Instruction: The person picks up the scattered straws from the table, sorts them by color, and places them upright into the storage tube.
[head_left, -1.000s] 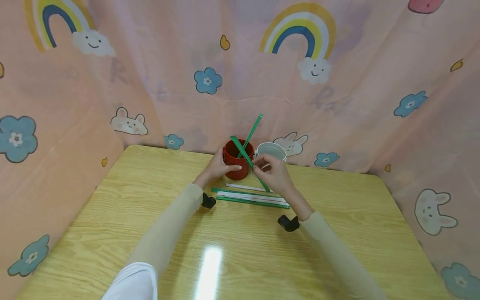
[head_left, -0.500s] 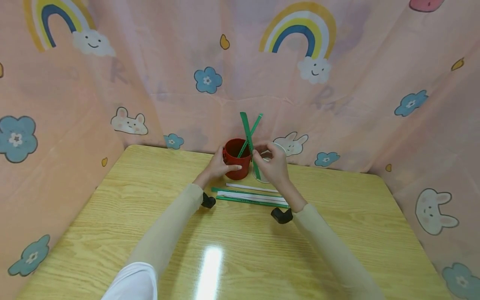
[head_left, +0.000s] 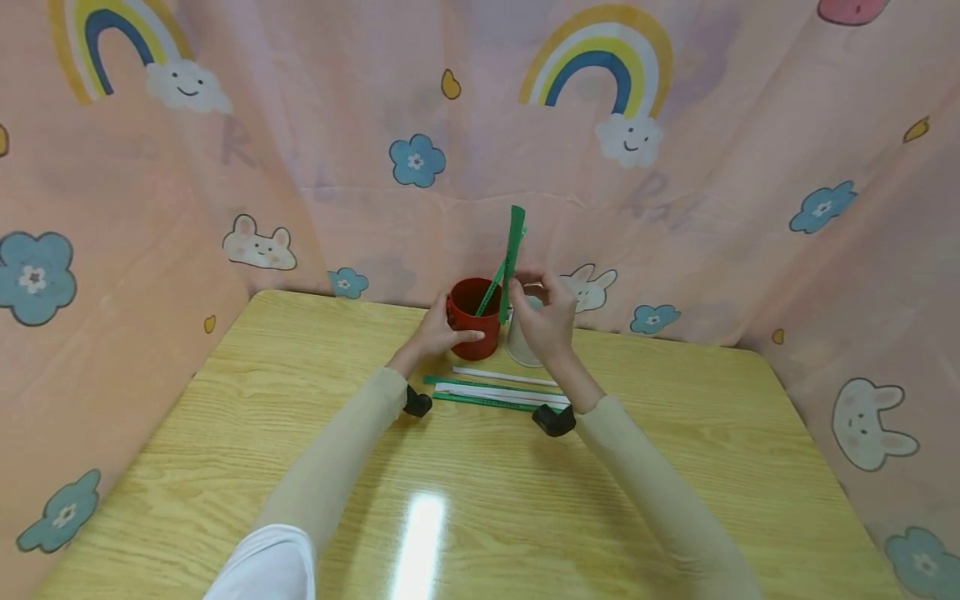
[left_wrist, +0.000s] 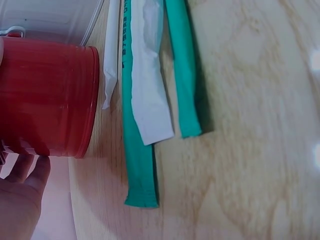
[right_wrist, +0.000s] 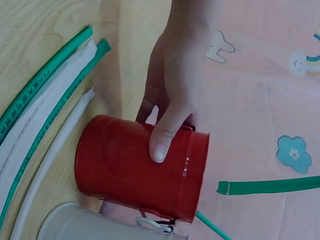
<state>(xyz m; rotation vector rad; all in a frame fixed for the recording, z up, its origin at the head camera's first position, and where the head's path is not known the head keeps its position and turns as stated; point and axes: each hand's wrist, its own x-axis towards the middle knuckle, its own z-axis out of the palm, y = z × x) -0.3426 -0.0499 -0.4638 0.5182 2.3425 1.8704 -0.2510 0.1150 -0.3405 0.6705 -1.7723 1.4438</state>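
My left hand (head_left: 433,332) grips a small red bucket (head_left: 480,340) from its left side, thumb across the front. In the right wrist view, that thumb lies flat on the bucket's wall. One green paper-wrapped straw (head_left: 489,297) leans inside the bucket, its top sticking out. My right hand (head_left: 549,321) pinches another green wrapped straw (head_left: 513,242) between thumb and fingers. This straw stands nearly upright, its lower end by the bucket's right rim. In the right wrist view the held straw (right_wrist: 272,186) is apart from the bucket's mouth; the right hand is out of that picture.
A white bucket (head_left: 522,343) stands right of the red one, partly behind my right hand. In front lie several wrapped straws, white (left_wrist: 150,80) and green (left_wrist: 183,75), side by side on the wooden table (head_left: 300,500). A patterned pink curtain (head_left: 337,167) hangs behind.
My right hand has lifted the green straw up, turning it from a slant to nearly upright beside the red bucket's rim. The left hand and bucket have stayed put.
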